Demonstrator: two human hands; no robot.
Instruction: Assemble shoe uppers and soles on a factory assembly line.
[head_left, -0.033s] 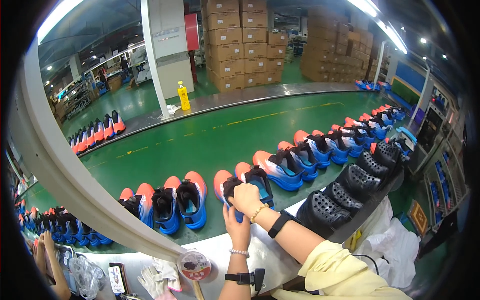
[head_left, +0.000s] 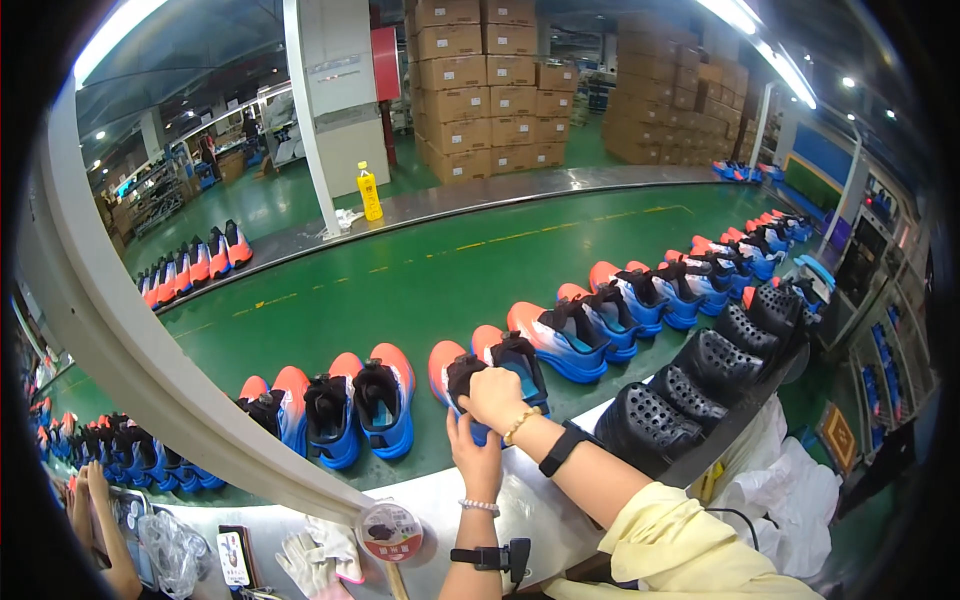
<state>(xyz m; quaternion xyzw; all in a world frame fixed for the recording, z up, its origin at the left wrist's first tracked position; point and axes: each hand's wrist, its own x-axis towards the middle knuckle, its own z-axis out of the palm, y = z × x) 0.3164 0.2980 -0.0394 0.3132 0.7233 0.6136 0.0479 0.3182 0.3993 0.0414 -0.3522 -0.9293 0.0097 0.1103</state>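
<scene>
Head view: we have both hands on an orange-toed, blue-soled fabric running shoe with a black collar (head_left: 462, 372), left of the black perforated clogs (head_left: 650, 425).
Our left hand (head_left: 476, 458) grips the blue heel, fingers to one side and thumb to the other; our right hand (head_left: 494, 398) curls over the collar, its fingers mostly hidden, so we cannot tell whether they pinch anything. Under the shoe lies the smooth green surface (head_left: 380, 300). We judge the shoe light and not fragile, soft above and springy below; the heel seems the firmest hold, while the collar would likely fold.
</scene>
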